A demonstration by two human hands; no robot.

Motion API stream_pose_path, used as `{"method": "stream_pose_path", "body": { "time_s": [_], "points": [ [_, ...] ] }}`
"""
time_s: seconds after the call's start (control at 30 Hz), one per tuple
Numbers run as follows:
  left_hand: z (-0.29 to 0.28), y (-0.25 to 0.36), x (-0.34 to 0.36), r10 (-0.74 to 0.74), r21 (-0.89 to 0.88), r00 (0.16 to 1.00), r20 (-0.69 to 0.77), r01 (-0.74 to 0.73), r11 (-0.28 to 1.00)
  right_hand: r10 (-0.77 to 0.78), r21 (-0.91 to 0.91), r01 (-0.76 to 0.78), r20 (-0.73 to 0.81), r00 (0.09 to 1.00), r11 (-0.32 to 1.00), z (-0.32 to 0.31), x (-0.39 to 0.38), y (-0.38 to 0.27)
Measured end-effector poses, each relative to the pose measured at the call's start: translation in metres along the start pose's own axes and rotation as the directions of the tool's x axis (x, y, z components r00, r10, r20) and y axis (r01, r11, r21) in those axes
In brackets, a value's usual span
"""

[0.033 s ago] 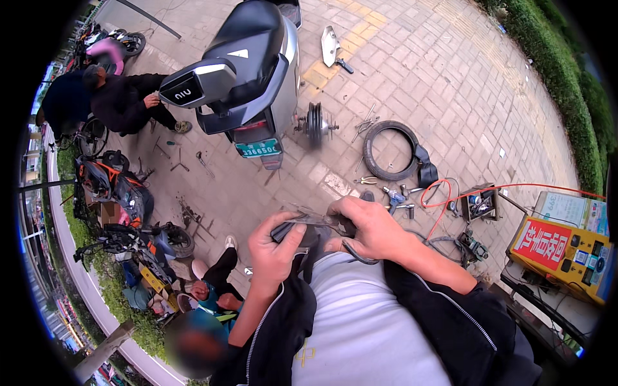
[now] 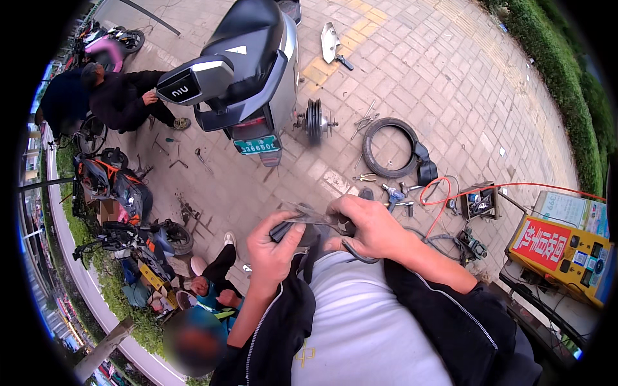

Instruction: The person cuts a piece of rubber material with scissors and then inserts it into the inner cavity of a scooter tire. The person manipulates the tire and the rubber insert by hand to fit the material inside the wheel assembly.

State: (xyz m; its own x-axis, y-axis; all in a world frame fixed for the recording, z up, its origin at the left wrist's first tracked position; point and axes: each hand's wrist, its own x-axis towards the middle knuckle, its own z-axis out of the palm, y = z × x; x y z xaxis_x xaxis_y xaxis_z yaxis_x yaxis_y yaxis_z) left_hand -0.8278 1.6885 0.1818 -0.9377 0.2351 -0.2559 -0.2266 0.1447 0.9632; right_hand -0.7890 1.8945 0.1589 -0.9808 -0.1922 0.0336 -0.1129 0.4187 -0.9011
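Left hand pinches a dark piece, right hand grips a dark strip; keeping both steady and close to the body probably serves best.

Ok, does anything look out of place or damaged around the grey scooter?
Yes: the wheel rim beside the grey scooter looks bare, with no tyre on it, while a tyre lies flat on the paving. A pale panel lies loose there too. I can't make out clear damage.
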Motion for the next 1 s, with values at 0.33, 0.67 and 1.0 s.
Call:
{"method": "stream_pose_path", "body": {
  "time_s": [0.33, 0.67, 1.0],
  "points": [
    [0.053, -0.010, -0.010, 0.005, -0.062, 0.994, -0.113, -0.012, 0.998, -0.061, 0.029, 0.058, 0.116, 0.991, 0.998, -0.045, -0.008, 0.026],
    [0.049, -0.004, -0.003, 0.040, -0.044, 0.994, -0.105, -0.045, 0.998, -0.137, -0.027, 0.141, 0.125, 0.983, 0.990, -0.045, 0.006, 0.026],
    [0.014, 0.003, 0.045, 0.105, -0.174, 0.991, 0.087, -0.089, 0.981, -0.103, -0.240, 0.095, -0.020, 0.995, 0.966, -0.037, 0.033, -0.006]
  ]
}}
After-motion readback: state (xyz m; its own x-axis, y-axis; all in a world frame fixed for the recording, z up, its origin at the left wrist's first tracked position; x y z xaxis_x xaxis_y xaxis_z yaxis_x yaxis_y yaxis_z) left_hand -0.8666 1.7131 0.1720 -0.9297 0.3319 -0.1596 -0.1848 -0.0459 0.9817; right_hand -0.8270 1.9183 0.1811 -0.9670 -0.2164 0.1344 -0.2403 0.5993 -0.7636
